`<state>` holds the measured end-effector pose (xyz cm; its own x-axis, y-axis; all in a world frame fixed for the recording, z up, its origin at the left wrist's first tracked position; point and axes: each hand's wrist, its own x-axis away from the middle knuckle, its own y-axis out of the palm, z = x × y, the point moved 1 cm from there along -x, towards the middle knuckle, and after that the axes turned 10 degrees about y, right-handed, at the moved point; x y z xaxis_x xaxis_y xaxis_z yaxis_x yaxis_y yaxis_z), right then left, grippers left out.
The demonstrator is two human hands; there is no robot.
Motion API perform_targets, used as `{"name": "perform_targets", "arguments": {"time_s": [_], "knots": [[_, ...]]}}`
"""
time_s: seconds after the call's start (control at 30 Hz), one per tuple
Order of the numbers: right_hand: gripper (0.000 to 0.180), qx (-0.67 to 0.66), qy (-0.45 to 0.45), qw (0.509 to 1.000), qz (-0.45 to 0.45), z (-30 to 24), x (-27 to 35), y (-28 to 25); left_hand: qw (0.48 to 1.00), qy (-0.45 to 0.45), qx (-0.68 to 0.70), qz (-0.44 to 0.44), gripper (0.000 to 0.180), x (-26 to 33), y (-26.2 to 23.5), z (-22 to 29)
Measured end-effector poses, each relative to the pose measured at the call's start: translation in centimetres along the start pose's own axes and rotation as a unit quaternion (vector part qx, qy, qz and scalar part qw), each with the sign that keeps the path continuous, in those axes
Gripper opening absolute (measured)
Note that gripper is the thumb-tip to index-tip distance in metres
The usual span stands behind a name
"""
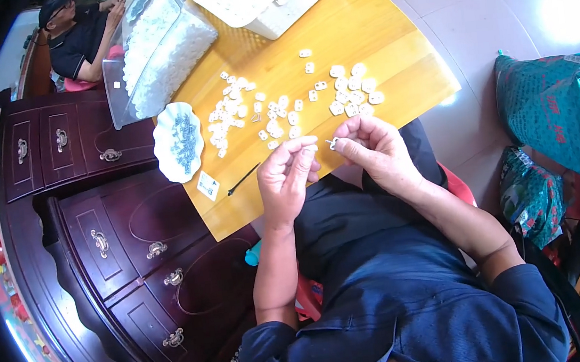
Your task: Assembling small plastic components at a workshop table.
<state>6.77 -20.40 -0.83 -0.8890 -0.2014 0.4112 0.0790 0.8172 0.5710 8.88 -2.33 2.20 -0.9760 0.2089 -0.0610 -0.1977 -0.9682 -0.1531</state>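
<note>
My right hand point(381, 152) is closed in a pinch at the table's near edge, its thumb and forefinger on a small white plastic piece point(333, 144) with a thin metallic bit poking out. Close beside it, my left hand point(289, 174) is pinched too; anything between its fingertips is too small to make out. Beyond the hands, small white pieces with holes lie in a left pile point(228, 109), a looser middle group point(274, 121) and a right pile of larger pieces point(353, 90). A white scalloped dish point(161, 150) holds many small grey metal parts.
On the wooden table point(395, 38) lie a thin black rod-like tool point(243, 179) and a small printed card point(208, 186). A clear container of white pieces point(169, 53) and a white basket point(281, 18) stand behind. Dark drawers point(135, 245) adjoin left. Another person point(78, 44) sits far left; green bags point(556, 113) stand right.
</note>
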Motion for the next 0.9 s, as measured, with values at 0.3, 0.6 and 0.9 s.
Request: {"name": "perform_targets", "arguments": {"time_s": [0.3,0.6,0.9], "knots": [[0.009,0.024,-0.039,0.999,0.002,0.1,0.0,-0.3,0.997,0.014,0.075,0.001,0.017,0.2,0.5,-0.4],[0.010,0.082,-0.053,0.995,0.010,0.0,0.1,-0.2,0.992,0.095,-0.076,0.036,0.012,-0.6,-0.4,0.1],[0.010,0.105,-0.063,0.992,0.009,0.2,0.1,-0.2,0.992,0.116,-0.049,-0.003,0.018,-0.8,-0.2,0.9]]}}
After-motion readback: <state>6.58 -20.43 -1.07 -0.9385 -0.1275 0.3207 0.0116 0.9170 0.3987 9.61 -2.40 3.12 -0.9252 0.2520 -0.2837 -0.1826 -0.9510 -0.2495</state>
